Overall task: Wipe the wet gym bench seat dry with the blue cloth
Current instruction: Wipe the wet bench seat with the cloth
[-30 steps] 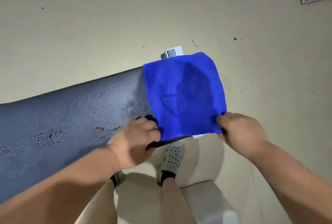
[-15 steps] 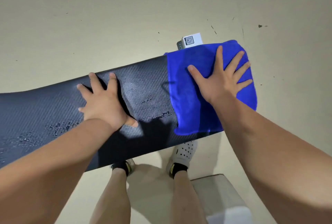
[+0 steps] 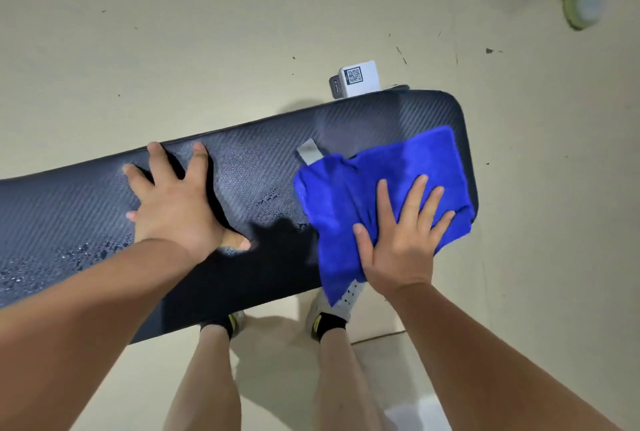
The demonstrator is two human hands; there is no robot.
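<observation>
My right hand (image 3: 401, 240) presses flat, fingers spread, on the blue cloth (image 3: 349, 188) bunched at the surface's (image 3: 381, 119) right end. Droplets (image 3: 79, 254) lie leftward along its long axis, past my left hand (image 3: 176, 202), which braces open-palmed and holds nothing.

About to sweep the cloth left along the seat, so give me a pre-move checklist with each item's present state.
1. Right hand flat on the blue cloth: ok.
2. Cloth spread flat: not ok, bunched, and a corner hangs off the near edge.
3. Left hand bracing the bench seat: ok.
4. Sweep path clear: not ok, left hand lies in it.
5. Water droplets left of the cloth: not ok, undried.
6. Cloth's wetness: cannot tell.
</observation>
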